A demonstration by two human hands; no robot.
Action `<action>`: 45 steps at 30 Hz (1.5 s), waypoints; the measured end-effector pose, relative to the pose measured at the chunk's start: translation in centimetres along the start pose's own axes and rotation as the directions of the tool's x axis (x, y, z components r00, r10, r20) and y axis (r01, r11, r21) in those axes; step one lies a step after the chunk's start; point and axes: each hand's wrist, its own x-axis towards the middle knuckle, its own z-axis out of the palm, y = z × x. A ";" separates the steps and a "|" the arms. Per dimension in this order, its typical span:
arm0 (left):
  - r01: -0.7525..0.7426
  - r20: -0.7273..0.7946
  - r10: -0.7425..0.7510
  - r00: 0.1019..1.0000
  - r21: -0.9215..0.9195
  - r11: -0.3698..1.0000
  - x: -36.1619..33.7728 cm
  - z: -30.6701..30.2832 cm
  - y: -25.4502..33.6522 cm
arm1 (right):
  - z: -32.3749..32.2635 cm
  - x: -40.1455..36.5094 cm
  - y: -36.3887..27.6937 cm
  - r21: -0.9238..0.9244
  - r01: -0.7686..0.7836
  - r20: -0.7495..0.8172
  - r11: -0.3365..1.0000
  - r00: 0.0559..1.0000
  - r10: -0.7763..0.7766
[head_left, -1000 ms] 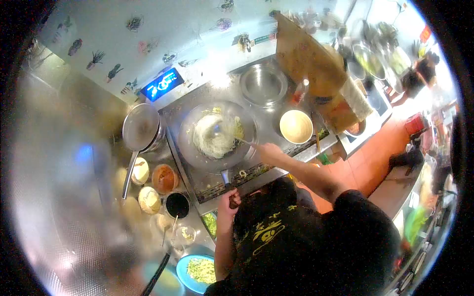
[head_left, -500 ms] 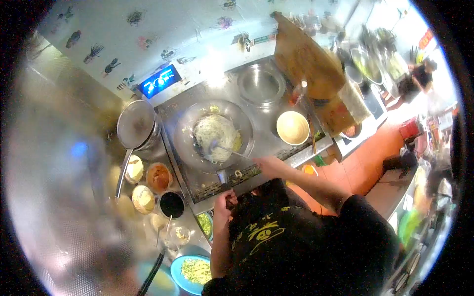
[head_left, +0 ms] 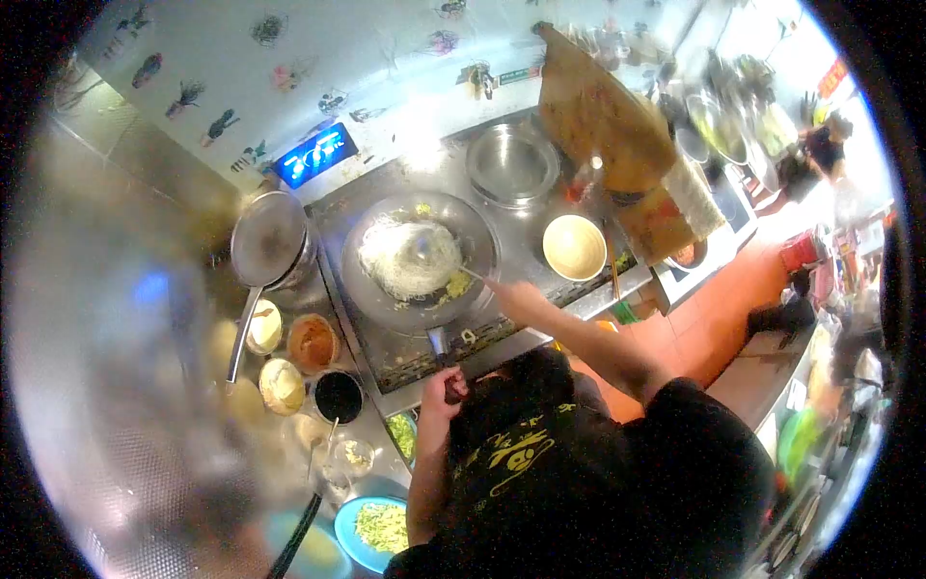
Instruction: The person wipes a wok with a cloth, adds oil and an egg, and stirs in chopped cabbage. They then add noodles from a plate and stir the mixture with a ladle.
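My left hand is closed around the dark handle of a wok on the stove. In my right hand is the thin metal handle of a ladle, reaching in over the wok's right side. The ladle's head lies among pale thin noodles, blurred by motion. Yellowish-green bits of food sit beside the noodles, and a few more cling to the wok's wall.
A cream bowl and a steel basin stand right of the wok. To its left are a strainer, a tub of reddish sauce and one of dark liquid. A blue plate holds shredded vegetables. Cardboard stands behind.
The noodles have shifted up and left in the wok and spread wider. My right hand has moved slightly up with the ladle. My left hand keeps hold of the wok handle.
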 end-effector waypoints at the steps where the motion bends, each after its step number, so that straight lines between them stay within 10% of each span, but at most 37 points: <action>1: -0.008 0.002 0.008 1.000 0.005 1.000 0.2 0.1 0.4 | 1.6 -0.5 1.3 -0.022 0.132 -0.113 0.991 0.985 -0.134; 5: -0.005 0.069 0.002 0.998 0.037 0.999 1.4 -2.2 -0.6 | 5.1 -1.5 2.5 -0.019 0.398 -0.200 0.917 0.897 -0.394; 10: 0.064 0.051 -0.063 0.997 -0.012 0.998 1.3 -1.7 0.3 | -0.1 -0.9 -0.4 0.075 0.057 -0.005 0.996 0.998 -0.057; 14: -0.024 0.009 0.024 1.000 0.021 0.999 0.2 0.0 0.0 | 3.9 -3.9 1.9 0.018 0.153 -0.011 0.988 0.988 -0.152; 24: -0.170 0.121 0.152 0.981 0.159 0.972 -1.4 0.0 0.5 | -2.4 5.7 3.3 0.204 0.359 -0.469 0.911 0.853 -0.231; 28: -0.227 0.027 0.229 0.973 0.290 0.929 -2.6 1.2 0.8 | -1.2 4.9 5.0 0.580 0.101 -0.140 0.808 0.990 -0.023; 30: -0.033 -0.002 0.033 0.999 0.007 0.999 -1.0 -0.4 0.9 | 0.3 3.0 7.0 0.779 -0.110 0.162 0.618 0.986 -0.028; 32: -0.163 -0.090 0.185 0.979 0.211 0.964 -4.6 3.9 1.1 | 4.2 7.0 12.1 0.673 0.510 -0.247 0.536 0.838 -0.487; 34: -0.177 -0.093 0.209 0.973 0.271 0.946 -4.8 4.0 1.0 | 0.6 3.5 6.2 0.830 -0.048 0.067 0.556 0.998 -0.015; 37: -0.062 -0.051 0.071 0.996 0.151 0.987 -2.5 1.4 1.3 | 1.6 7.8 3.1 0.969 -0.064 0.054 0.238 0.997 0.051; 38: -0.181 -0.085 0.210 0.974 0.265 0.947 -4.2 3.1 1.0 | 3.7 10.5 3.3 0.893 0.240 -0.205 0.380 0.970 -0.130; 40: -0.103 -0.008 0.106 0.994 0.156 0.982 -1.2 0.1 1.3 | 4.1 11.7 0.4 0.679 0.380 -0.284 0.628 0.925 -0.253; 45: -0.024 0.012 0.023 1.000 0.129 0.991 -0.2 -1.2 1.1 | -4.0 2.2 -0.3 0.106 0.504 0.051 0.857 0.858 -0.511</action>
